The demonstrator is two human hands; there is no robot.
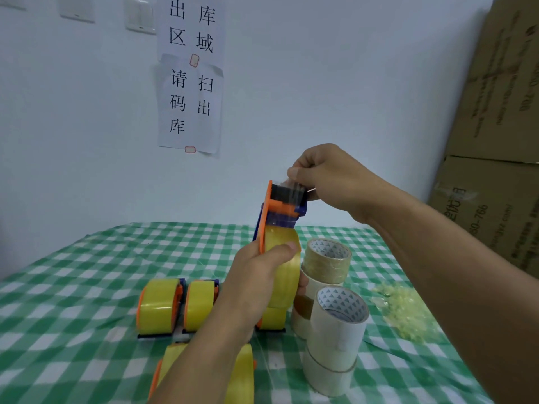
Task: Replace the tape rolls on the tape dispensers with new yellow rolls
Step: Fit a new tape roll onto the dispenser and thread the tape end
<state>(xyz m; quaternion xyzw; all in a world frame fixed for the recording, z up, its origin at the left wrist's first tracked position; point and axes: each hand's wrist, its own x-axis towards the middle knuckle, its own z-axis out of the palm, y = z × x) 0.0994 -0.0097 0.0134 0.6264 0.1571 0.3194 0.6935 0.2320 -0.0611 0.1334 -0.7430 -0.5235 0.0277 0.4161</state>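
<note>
Green-checked worktop (pixel 87 258) below, and at centre frame the left grip (pixel 256 275) curls round the stiff, light yellow roll (pixel 284 272) on the raised dispenser (pixel 277 205) while the right grip (pixel 326 176) pinches its thin, sticky tape end (pixel 291 186), probably best held by the edge.

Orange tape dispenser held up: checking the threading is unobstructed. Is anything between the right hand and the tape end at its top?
Nothing visible. The right hand pinches the clear tape strip at the top of the orange-and-blue plastic tape dispenser; the left hand grips the yellow tape roll lower down.
</note>
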